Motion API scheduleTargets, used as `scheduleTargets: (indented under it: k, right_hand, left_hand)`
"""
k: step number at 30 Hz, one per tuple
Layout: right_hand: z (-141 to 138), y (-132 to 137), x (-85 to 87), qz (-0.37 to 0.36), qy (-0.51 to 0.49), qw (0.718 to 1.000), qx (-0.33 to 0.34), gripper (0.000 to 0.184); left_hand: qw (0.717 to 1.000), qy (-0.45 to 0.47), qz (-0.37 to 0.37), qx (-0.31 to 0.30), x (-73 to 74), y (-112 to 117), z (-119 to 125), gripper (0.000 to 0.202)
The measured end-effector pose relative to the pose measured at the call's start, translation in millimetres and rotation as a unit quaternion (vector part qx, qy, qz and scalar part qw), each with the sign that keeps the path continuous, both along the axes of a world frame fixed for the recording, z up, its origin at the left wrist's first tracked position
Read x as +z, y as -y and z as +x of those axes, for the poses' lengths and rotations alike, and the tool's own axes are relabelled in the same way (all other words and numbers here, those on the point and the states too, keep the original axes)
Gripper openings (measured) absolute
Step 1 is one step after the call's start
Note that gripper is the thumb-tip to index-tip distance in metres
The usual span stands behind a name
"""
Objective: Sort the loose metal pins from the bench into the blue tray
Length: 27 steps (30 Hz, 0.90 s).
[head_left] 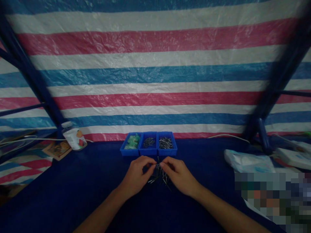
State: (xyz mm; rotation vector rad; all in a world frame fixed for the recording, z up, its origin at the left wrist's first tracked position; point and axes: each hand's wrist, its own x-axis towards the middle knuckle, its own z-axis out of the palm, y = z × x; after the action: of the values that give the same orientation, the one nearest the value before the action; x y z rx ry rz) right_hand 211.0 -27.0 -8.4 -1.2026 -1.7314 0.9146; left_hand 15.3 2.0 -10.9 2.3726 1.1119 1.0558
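Observation:
My left hand (142, 171) and my right hand (179, 173) meet in front of the bins, both closed in a pinch. Between their fingertips is a thin metal pin (158, 159); its exact shape is too small to tell. Loose metal pins (153, 180) lie in a small heap on the dark blue table surface (97, 181) just below my fingers, partly hidden by them. Three joined blue bins stand just beyond: the left bin (123, 152) holds green-white plastic packets (133, 141), the middle bin (148, 151) some dark metal pieces, the right bin (167, 152) many silvery pins.
A white jar (74, 137) stands at the back left by a brown printed packet (57, 149). At the right lie a white-blue plastic package (249, 160) and a white object (293, 157). Blue frame posts (266, 87) rise on both sides before a striped tarp (155, 74).

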Motion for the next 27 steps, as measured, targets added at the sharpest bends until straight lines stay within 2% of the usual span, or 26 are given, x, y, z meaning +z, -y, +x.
scheduleTargets:
  k: [6, 14, 19, 24, 27]
  right_hand:
    - [-1, -1, -1.7, -0.014, -0.063, 0.998, 0.004, 0.026]
    - [0, 0, 1.0, 0.003, -0.081, 0.997, -0.019, 0.022]
    - [2, -2, 6.2, -0.004, -0.134, 0.991, -0.023, 0.027]
    - [9, -10, 6.0, -0.077, -0.192, 0.975, -0.08, 0.04]
    - [11, -13, 3.7, -0.122, -0.216, 0.963, -0.105, 0.042]
  left_hand:
    - [0.998, 0.033, 0.045, -0.013, 2.9, 4, 1, 0.01]
    - [0.994, 0.071, 0.078, -0.041, 5.4, 10, 2, 0.011]
    - [0.995, 0.072, 0.067, -0.011, 4.8, 7, -1, 0.013]
    - [0.998, 0.054, 0.033, 0.027, 7.1, 3, -4, 0.018]
    - [0.999, 0.017, -0.001, 0.039, 7.5, 1, -4, 0.017]
